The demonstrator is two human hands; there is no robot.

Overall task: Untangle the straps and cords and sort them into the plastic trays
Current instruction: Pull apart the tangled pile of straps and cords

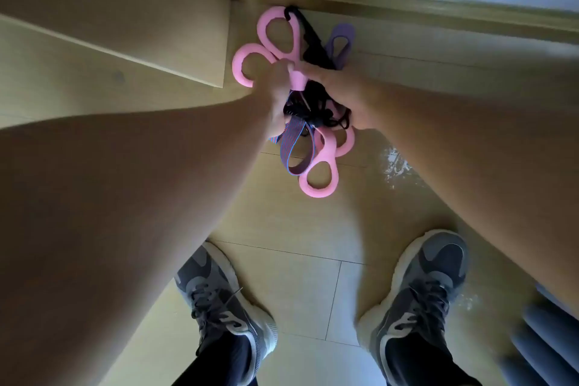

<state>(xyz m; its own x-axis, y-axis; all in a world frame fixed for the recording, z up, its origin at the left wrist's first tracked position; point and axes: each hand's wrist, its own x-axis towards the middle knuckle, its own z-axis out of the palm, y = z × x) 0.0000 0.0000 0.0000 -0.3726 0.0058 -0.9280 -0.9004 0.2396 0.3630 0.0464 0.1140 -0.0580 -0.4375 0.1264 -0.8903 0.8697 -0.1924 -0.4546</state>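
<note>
Both hands met low over the wooden floor point(282, 229) in the head view. The left hand point(275, 97) and right hand point(344, 97) each gripped a side of the tangle point(308, 113), probably to hold the knot taut while a first piece was worked free. Thin black cords bunched at its middle. Thick, matte pink foam handles point(262, 29), shaped as figure-eight loops, fanned out above and below. A flat, ribbed striped elastic band point(289, 147) drooped in a limp loop, and a smooth purple strap point(343, 33) lay beyond, near the skirting. No plastic trays showed, so sorting seemed not yet begun. Grey shoes point(225, 301) stood below.
</note>
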